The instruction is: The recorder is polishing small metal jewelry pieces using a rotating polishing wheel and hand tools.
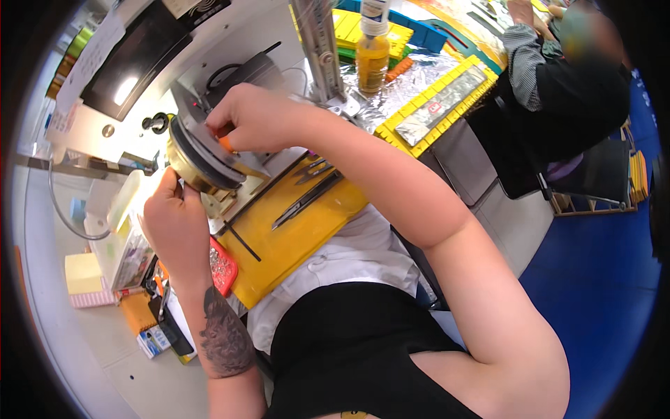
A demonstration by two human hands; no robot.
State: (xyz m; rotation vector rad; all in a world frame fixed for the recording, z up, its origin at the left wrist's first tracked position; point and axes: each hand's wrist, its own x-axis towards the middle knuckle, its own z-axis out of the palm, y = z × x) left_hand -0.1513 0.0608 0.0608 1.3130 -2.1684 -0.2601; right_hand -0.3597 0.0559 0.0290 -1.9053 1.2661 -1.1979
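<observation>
A round brass-and-black wheel (199, 162) is mounted upright on a machine at the back left of the bench. My left hand (178, 227) is closed at its lower left edge, with thumb and fingertips pressed against the brass rim. Over the wheel's right side, my right hand (258, 119) is closed, its fingers curled in. A small orange piece (225, 144) shows at those fingertips; what they grip beyond it is hidden.
A yellow mat (293, 230) carries a craft knife (307, 201) and a thin black rod (242, 241). Beside my left wrist lies a red tray (222, 267) of small bits. Behind stand a metal column (317, 49), a yellow bottle (373, 56) and a yellow tray (440, 105). Another person sits right.
</observation>
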